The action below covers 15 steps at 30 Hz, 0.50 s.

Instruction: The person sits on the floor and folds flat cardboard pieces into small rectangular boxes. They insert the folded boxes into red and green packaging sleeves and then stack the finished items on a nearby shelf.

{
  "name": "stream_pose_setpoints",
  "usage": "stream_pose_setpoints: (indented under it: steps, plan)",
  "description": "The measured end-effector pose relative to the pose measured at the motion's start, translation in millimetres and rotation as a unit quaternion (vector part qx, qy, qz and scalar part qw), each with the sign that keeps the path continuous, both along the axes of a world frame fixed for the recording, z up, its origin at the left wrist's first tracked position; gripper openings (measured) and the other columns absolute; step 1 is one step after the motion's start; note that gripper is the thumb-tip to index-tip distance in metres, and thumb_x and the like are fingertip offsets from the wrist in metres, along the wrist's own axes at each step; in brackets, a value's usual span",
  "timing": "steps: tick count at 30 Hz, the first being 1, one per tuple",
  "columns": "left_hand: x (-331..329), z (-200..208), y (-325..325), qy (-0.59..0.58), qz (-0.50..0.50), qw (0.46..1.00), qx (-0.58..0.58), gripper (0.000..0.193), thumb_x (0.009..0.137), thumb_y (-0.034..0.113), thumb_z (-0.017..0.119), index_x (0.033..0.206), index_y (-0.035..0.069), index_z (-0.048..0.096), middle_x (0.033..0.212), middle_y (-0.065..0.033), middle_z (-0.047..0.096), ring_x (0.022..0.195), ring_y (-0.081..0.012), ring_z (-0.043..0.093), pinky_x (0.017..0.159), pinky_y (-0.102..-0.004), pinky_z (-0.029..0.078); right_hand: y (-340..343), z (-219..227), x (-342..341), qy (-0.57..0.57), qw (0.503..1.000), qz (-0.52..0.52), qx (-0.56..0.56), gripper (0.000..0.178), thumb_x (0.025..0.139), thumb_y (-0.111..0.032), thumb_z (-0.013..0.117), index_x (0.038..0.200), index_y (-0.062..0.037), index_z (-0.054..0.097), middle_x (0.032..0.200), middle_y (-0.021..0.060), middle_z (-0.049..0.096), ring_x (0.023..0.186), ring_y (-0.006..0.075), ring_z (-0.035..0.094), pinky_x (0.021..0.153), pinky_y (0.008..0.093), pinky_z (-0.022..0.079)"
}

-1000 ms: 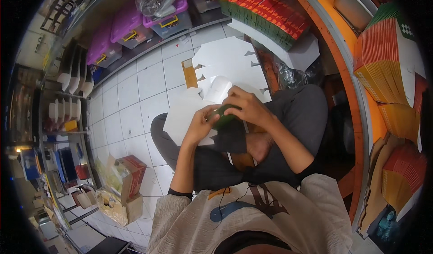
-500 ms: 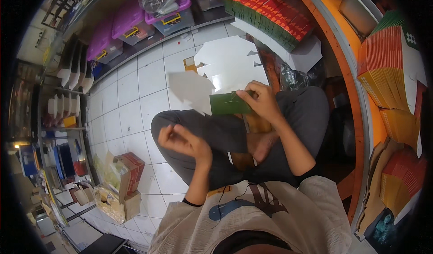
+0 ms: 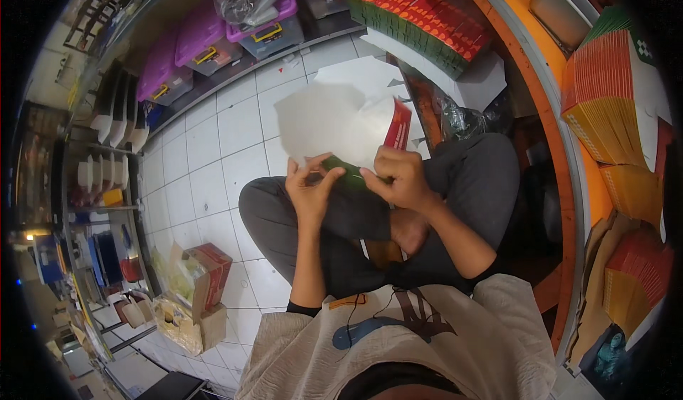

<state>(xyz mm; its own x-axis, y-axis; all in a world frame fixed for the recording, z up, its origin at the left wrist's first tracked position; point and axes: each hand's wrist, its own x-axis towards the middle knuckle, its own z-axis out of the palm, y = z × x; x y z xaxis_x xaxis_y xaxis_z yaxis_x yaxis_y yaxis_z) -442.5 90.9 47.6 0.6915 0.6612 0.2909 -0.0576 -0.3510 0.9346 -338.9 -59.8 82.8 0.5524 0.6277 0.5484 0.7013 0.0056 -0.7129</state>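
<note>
A flat cardboard box blank (image 3: 320, 123) is held up in front of me over my crossed legs. Its white inner face is toward me, and its near flap is green while a side flap is red. My left hand (image 3: 309, 190) pinches the green flap at its left end, thumb and fingers pressed on the card. At the flap's right end, my right hand (image 3: 402, 178) grips the same edge with its fingers curled. Behind the blank, white die-cut card (image 3: 356, 67) lies on the floor, mostly covered from sight.
A row of red and green folded cartons (image 3: 420, 27) stands at the back right. Purple-lidded bins (image 3: 267, 34) line the far wall. More folded card (image 3: 605, 87) is stacked on the orange shelf at right. An opened cardboard box (image 3: 192, 293) sits on the tiles at left.
My left hand has come up from above my knee to the blank's near edge. The blank has tilted, bringing its red flap into view, and my right hand has moved slightly nearer me.
</note>
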Motion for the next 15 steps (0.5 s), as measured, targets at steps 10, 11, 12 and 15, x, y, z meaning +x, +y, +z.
stream_pose_setpoints:
  steps: [10,11,12,15]
  plan:
    - [-2.9,8.6,-10.8,0.086,-0.166,0.957,0.223,0.078,0.050,0.016,0.085,0.120,0.006,0.052,0.100,-0.0097,0.038,0.098,-0.0238,0.043,0.084,-0.0330,0.038,1.6,3.7,-13.9,-0.094,0.994,-0.023,0.042,0.024,0.068,-0.007,0.071,0.058,-0.0065,0.049,0.058,0.0033,0.045,0.045,0.0186,0.047,0.040,0.0304,0.035]
    - [-3.1,2.1,-17.3,0.090,-0.157,0.951,0.250,0.084,0.048,0.017,0.084,0.122,0.006,0.046,0.103,-0.0114,0.036,0.103,-0.0257,0.040,0.089,-0.0341,0.035,2.2,0.1,-17.0,-0.079,0.995,-0.035,0.052,0.024,0.067,-0.007,0.074,0.059,-0.0057,0.051,0.059,0.0034,0.046,0.043,0.0186,0.046,0.039,0.0298,0.034]
    - [-2.9,-7.2,-18.7,0.079,-0.157,0.958,0.225,0.086,0.048,0.018,0.084,0.121,0.007,0.041,0.106,-0.0124,0.034,0.106,-0.0267,0.038,0.092,-0.0347,0.032,1.2,-4.7,-17.6,-0.176,0.984,0.017,-0.016,0.020,0.072,-0.019,0.073,0.067,-0.0076,0.057,0.065,0.0033,0.050,0.047,0.0182,0.051,0.042,0.0305,0.038]
    - [-5.0,-32.7,-5.5,0.024,-0.166,0.985,0.049,0.085,0.049,0.020,0.083,0.115,0.010,0.029,0.113,-0.0140,0.031,0.111,-0.0279,0.033,0.099,-0.0356,0.025,-6.3,23.8,-18.9,-0.118,0.983,0.005,-0.138,0.019,0.076,-0.029,0.069,0.080,-0.0112,0.062,0.075,0.0022,0.054,0.056,0.0176,0.056,0.047,0.0311,0.041]
